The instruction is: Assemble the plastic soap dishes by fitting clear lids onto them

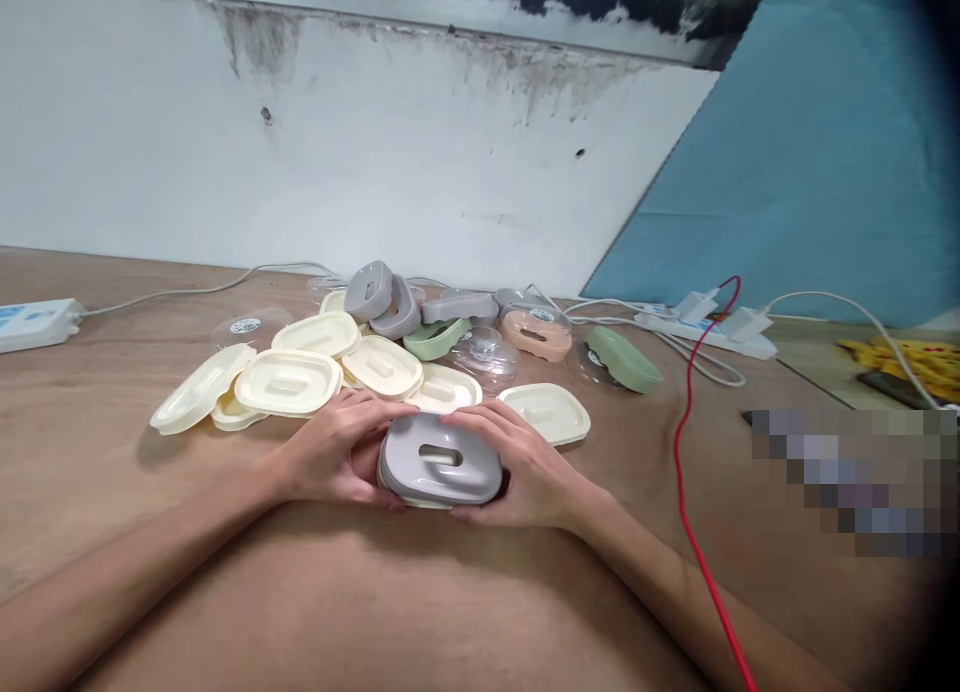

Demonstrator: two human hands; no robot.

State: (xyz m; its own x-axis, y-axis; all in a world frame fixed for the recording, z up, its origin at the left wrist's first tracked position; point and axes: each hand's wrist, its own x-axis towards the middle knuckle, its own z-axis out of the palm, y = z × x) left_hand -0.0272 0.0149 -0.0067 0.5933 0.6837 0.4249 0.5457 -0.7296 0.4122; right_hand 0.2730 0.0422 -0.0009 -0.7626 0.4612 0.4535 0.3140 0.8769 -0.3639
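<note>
Both my hands hold a grey oval plastic box [441,462] with a slot in its top, low over the wooden table [420,612]. My left hand [337,452] wraps its left side, fingers curled over the top edge. My right hand [517,467] grips its right side the same way. A cream part shows under the grey one. Just behind lies a pile of cream lids [289,380], with grey shells [382,297], a green shell [624,358], a peach shell [537,334] and clear discs [484,352].
A red cable [686,472] runs down the table on my right. White power strips lie at the far left [34,322] and back right [705,332] with white cords. A blue panel [810,152] leans on the white wall. Yellow items [907,357] sit far right.
</note>
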